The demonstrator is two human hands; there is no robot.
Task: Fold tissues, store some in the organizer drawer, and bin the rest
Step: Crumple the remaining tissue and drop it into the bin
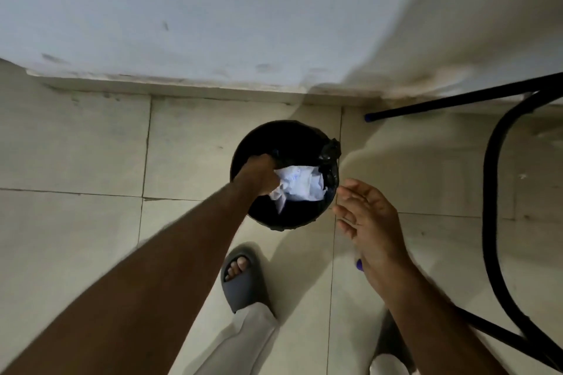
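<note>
**Crumpled tissues over the bin, one hand doing all the work**

Looking straight down here. One round bin (285,173), lined with a glossy black plastic bag whose slack is knotted into a lumpy twist at the rim on the right side. It sits on a floor (85,146) of big pale square tiles with thin dark grout lines, close to a scuffed white wall (182,15) with a low skirting along the bottom.

The left hand (259,175) comes in from the lower left on a long, straight arm, reaching over the bin's mouth. Its fingers are curled tight around a wad of white tissues (300,187), soft, wrinkled and bunched up, with faint bluish print on it. The wad is above the opening, inside the circle of the rim. How many sheets are in there I honestly can't tell, it's all one scrunch.

The right hand (370,222) hangs just beside the bin's right edge, not touching it, palm turned up-ish, fingers (350,192) loosely spread and holding nothing. There's a blue-painted thumbnail showing.

Down below: one grey foam slide sandal (243,283) with toes poking out, chunky and smooth, and a pale trouser leg (240,341) over it. The other foot is mostly hidden under the right forearm.

On the right, a black metal chair frame (493,192), thin tubing with one curved loop and two straight legs, one leg with a blue cap on its tip.
</note>
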